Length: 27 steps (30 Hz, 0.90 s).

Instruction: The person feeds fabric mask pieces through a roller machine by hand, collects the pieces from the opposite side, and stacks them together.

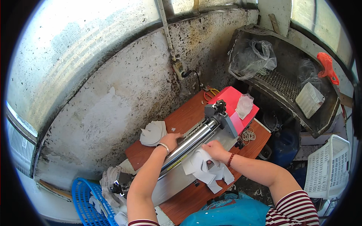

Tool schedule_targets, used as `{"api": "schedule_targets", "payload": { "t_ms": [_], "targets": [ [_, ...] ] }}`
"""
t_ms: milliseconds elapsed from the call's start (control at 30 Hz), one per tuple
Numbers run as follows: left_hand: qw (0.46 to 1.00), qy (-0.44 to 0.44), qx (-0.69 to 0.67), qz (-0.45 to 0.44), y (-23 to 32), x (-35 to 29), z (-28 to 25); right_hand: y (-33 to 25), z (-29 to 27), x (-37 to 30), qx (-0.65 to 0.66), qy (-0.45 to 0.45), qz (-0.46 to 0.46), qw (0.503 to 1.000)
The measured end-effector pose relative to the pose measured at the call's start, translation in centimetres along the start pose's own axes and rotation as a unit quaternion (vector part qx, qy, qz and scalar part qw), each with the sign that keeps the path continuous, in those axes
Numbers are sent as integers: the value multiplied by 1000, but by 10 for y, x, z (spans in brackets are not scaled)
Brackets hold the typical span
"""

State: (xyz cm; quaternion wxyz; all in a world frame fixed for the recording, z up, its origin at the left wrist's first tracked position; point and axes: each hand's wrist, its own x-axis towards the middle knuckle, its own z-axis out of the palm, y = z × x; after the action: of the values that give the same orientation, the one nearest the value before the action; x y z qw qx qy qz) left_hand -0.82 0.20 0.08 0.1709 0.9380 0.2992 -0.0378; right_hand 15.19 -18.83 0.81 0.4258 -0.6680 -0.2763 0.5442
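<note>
A bench machine with a long shiny steel roller (192, 138) and a red end housing (230, 102) stands slantwise on a reddish-brown wooden table (184, 113). My left hand (171, 142), a bracelet at its wrist, reaches over to the roller's far side. Its fingertips lie against the machine there and are largely hidden. On the near side my right hand (215, 150), with a beaded bracelet, pinches the edge of a white cut sheet piece (196, 160). More white curved pieces (214, 176) overlap below it on the metal plate and table edge. A stack of white pieces (154, 133) lies left of my left hand.
At lower left is a blue plastic basket (85, 201) holding white scraps. A clear plastic cup (244, 105) sits on the red housing, with rubber bands (247, 135) beside it. To the right are a metal trough (286, 86) with plastic bags and a white basket (327, 169).
</note>
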Motion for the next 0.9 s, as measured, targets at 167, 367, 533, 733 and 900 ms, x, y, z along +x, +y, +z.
{"api": "schedule_targets", "payload": {
  "t_ms": [167, 367, 533, 733, 900],
  "targets": [
    [976, 24, -210, -50, -21, 15, 24, 4, -8, -2, -117, 13, -62, 991],
    [923, 82, -334, -173, -11, 18, -7, 17, -20, -10, -154, 12, -153, 976],
    [886, 219, -387, -133, -25, 3, -13, 16, -19, -13, -207, -5, -123, 971],
    [925, 376, 23, 45, 6, -17, -42, 19, -13, -7, -199, 5, -104, 975],
    [973, 219, -7, 71, 25, -11, -30, 21, -7, 7, -69, 20, -51, 996]
  ]
}}
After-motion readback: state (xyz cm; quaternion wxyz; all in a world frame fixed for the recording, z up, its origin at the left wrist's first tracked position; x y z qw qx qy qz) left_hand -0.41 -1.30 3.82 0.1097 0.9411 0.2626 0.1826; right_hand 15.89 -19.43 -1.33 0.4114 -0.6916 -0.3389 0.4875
